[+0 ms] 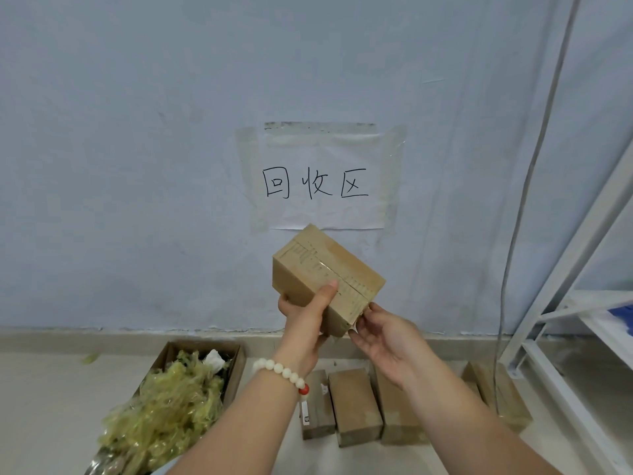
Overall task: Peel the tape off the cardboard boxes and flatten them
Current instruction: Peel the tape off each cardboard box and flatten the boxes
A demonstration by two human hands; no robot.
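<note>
Left hand (308, 313) clamped round box (325, 265). Right hand (387, 337) at near corner, picking at tape (342, 272) end; can't tell if pinched. Next: lift edge, peel along seam.

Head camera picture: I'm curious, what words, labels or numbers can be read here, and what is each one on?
"回收区": handwritten in black on the white paper sheet taped to the wall.
Raised cardboard box: dark printed marks under its tape, too blurred to read.
Small white label by the bracelet: a dark mark, too small to read.
</note>
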